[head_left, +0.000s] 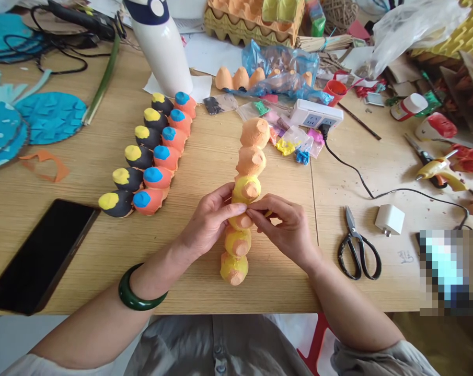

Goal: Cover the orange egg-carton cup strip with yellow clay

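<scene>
A strip of orange egg-carton cups (245,201) lies lengthwise on the wooden table (83,245); the near cups carry yellow clay, the two far ones are bare orange. My left hand (208,219) and my right hand (285,227) meet over a middle cup, fingertips pinching yellow clay against it. A green bangle (136,297) circles my left wrist. To the left lies a finished double row of cups (150,156), black with yellow tops and orange with blue tops.
A black phone (40,256) lies near left. Black scissors (356,245), a white charger plug (389,219) and a glue gun (442,172) sit right. A power strip (316,115), clay bags (293,141), a white bottle (161,47) and egg trays (252,21) stand behind.
</scene>
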The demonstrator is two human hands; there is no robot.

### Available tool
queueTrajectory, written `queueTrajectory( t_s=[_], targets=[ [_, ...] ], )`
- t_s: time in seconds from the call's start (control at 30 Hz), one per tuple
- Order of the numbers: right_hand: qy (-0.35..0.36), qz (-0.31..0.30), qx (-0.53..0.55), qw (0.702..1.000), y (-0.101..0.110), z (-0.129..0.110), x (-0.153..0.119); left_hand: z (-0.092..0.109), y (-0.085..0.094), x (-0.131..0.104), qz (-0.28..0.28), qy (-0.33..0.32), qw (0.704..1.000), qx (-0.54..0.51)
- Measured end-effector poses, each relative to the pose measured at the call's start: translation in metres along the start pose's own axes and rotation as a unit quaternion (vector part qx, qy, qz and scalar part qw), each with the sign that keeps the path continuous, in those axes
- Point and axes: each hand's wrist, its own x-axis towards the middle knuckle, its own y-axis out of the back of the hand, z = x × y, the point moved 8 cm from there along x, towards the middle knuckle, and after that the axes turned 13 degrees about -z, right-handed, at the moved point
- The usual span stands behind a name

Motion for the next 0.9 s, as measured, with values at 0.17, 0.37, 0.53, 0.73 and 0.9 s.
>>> queueTrajectory(
  t_s=[0.17,0.37,0.53,0.73,0.9],
  targets=[
    [0.030,-0.015,-0.058,0.998,0.001,-0.008,0.001,0.000,0.004,0.000,0.013,0.008,1.000,0.002],
    [-0.006,-0.001,-0.003,1.000,0.000,0.001,0.000,0.005,0.007,0.000,0.016,-0.014,1.000,0.008],
    [-0.035,0.020,0.059,0.997,0.000,0.009,-0.001,0.005,0.007,0.001,0.018,-0.020,1.000,-0.011],
    [-0.003,0.009,0.014,1.000,-0.001,0.001,-0.001,0.006,0.005,0.000,0.016,-0.014,0.999,-0.031],
    [0.054,0.008,-0.085,0.995,-0.002,-0.013,-0.001,0.005,0.006,-0.001,0.012,-0.009,0.999,-0.031]
  ],
)
